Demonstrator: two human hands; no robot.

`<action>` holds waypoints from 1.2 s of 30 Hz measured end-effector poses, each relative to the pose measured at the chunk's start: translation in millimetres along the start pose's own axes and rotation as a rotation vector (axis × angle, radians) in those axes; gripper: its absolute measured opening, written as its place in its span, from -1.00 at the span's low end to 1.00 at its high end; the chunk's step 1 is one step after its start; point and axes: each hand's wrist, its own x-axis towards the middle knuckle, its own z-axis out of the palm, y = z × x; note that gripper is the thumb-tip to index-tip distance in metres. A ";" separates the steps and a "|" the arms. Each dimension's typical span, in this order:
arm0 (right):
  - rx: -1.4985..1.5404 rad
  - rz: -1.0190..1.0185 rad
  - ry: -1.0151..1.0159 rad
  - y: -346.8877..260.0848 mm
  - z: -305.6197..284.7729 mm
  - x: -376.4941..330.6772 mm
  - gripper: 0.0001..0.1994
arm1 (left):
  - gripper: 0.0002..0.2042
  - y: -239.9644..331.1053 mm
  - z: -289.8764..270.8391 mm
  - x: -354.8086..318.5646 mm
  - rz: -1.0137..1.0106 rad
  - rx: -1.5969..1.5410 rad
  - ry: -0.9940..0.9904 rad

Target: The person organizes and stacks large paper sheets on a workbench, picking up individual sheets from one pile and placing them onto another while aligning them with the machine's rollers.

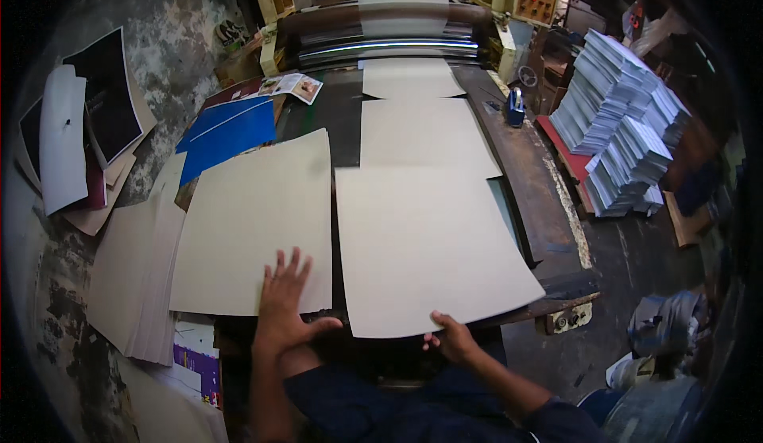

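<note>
Dark blue sleeves (413, 407) lay nearest the camera, the person's forearms coming up from the lower edge toward the long dark surface (548, 205) that ran away to a roller machine (381, 34) at the far end. On that surface the largest thing was the near grey sheet (429, 244), lying flat with its front edge just over the surface's near end. Beside it on the left, tilted a little, lay the left grey sheet (254, 220), its inner edge close to the near grey sheet with a thin dark gap between them. Beyond, two more grey sheets (425, 133) lay in line toward the rollers, each overlapped by the one nearer the camera.

To the far left a stack of grey boards (131, 276) spread out, with a blue sheet (230, 133) above it. At the right, well apart from the surface, stood stacks of white printed paper (620, 125).

The left hand (282, 300) rested flat on the lower corner of the left grey sheet, fingers spread and released, gripping nothing. The right hand (453, 336) was at the front edge of the near grey sheet, fingers curled at the edge; whether it pinched the sheet or only touched it I could not tell.
</note>
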 end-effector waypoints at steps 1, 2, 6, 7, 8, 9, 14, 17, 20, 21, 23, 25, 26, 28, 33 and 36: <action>0.021 0.034 0.016 13.1 -4.7 -5.4 -0.63 | 0.10 -7.1 1.7 0.1 -0.047 0.013 0.012; 0.007 0.045 0.034 24.2 -6.4 -8.8 -0.62 | 0.10 -4.9 2.8 -3.2 -0.059 0.020 -0.045; 0.072 0.090 0.068 43.1 -2.8 -14.6 -0.61 | -0.03 -2.3 7.9 -19.8 -0.078 -0.034 -0.147; 0.087 0.091 0.084 38.4 -1.4 -8.7 -0.61 | -0.09 -5.6 8.5 -21.7 -0.077 -0.066 -0.135; 0.103 0.090 0.102 31.8 0.0 -2.9 -0.61 | -0.18 -10.6 9.6 -22.2 -0.076 -0.157 -0.108; 0.094 0.088 0.087 23.0 1.8 3.3 -0.61 | -0.27 -16.6 11.1 -22.8 -0.073 -0.248 -0.081; 0.137 0.032 0.057 -13.6 3.0 41.1 -0.56 | -0.52 -15.3 9.7 -23.4 -0.230 -0.643 0.108; 0.120 -0.011 0.077 -28.6 4.6 58.2 -0.52 | -0.52 -17.4 17.2 -24.7 -0.542 -0.828 0.267; 0.136 -0.062 0.094 -35.2 -0.8 77.9 -0.51 | -0.54 -8.6 17.6 -14.0 -0.775 -1.244 0.741; 0.142 -0.081 0.103 -37.4 -2.3 84.1 -0.51 | -0.54 -3.7 18.3 -12.3 -0.741 -1.196 0.750; 0.156 -0.118 0.121 -40.9 -1.4 94.3 -0.52 | -0.54 2.7 17.2 -13.0 -0.677 -1.089 0.768; 0.180 -0.141 0.175 -45.2 2.2 101.1 -0.54 | -0.58 13.3 24.0 -10.4 -0.501 -0.609 0.663; 0.188 -0.139 0.214 -45.4 5.0 100.2 -0.48 | -0.57 20.2 23.3 -10.7 -0.423 -0.518 0.610; 0.206 -0.133 0.290 -44.9 12.3 94.4 -0.36 | -0.59 35.8 18.5 -13.6 -0.263 -0.462 0.495; 0.162 -0.185 -0.024 -63.3 33.2 35.0 -0.23 | -0.66 49.6 5.7 -22.0 0.152 -0.591 0.217; 0.045 -0.204 -0.075 -55.0 8.1 16.1 -0.42 | -0.66 54.1 7.2 -25.8 0.223 -0.560 0.058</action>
